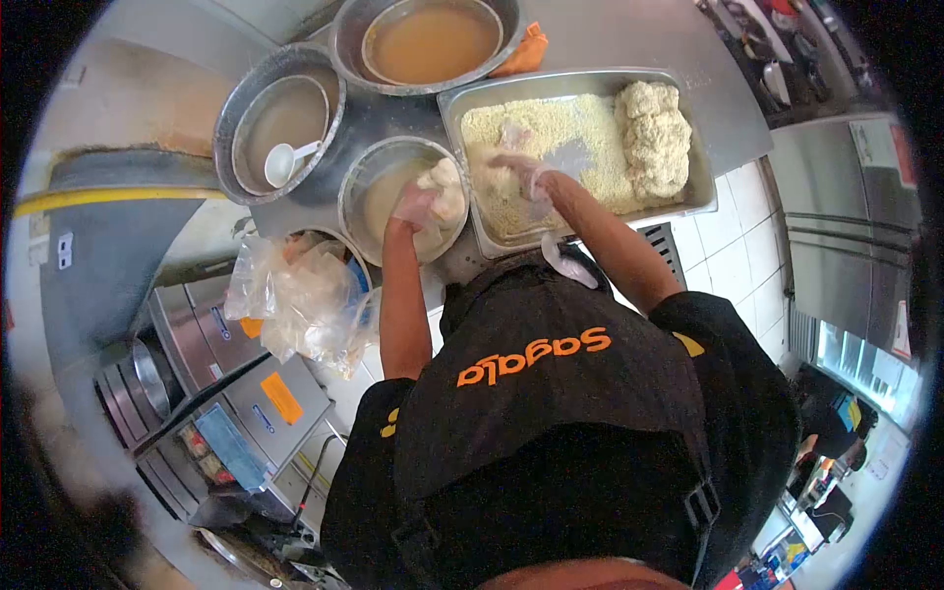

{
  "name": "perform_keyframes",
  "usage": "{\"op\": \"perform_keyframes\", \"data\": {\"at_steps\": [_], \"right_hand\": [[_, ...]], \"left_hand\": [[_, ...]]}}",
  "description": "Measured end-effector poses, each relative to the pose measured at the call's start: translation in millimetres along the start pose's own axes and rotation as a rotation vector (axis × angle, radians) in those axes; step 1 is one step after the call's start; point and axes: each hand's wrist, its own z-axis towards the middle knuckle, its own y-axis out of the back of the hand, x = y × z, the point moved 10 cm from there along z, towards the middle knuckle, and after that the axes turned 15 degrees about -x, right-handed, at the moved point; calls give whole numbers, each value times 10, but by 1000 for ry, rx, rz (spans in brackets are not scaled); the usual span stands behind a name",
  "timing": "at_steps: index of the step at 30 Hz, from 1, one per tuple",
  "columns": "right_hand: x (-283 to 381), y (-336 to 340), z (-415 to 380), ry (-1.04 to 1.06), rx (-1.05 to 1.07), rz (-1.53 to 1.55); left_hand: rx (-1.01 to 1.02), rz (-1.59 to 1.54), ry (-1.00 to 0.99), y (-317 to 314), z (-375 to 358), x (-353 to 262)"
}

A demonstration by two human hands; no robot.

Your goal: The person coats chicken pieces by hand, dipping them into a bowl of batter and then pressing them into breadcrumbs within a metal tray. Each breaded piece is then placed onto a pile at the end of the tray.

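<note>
Steel bench [629, 49], breading step: left hand [415, 206] grips a wet piece in the bowl [364, 187] beside the crumb tray [700, 187], right hand [526, 177] spread pressing crumbs; next likely lifts piece across.

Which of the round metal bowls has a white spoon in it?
The bowl at far left, holding pale cloudy liquid, has the white spoon resting inside. The top bowl holds brown liquid only; the bowl by the left hand holds pale pieces.

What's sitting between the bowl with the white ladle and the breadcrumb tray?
In the head view, a round metal bowl of batter with pale pieces lies between the ladle bowl and the crumb tray; the left hand reaches into it.
</note>
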Motion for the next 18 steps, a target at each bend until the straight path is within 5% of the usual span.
{"op": "perform_keyframes", "data": {"at_steps": [4,8,12,14,16,18], "right_hand": [[869,423,21,694,-111,-484],[1303,1053,143,682,-568,-742],[1431,982,523,767,-624,-785],[1528,525,255,661,-620,-864],[1483,169,599,1023,-497,-1073],[1373,-141,669,1233,-402,-1263]], "left_hand": [[-109,-37,-148,48,-335,-555],[-221,96,-229,384,-133,-382],[-232,-206,-9,571,63,160],[-214,110,-492,594,62,-48],[-269,213,-561,591,-35,-119],[-333,45,-290,526,-176,-198]]}}
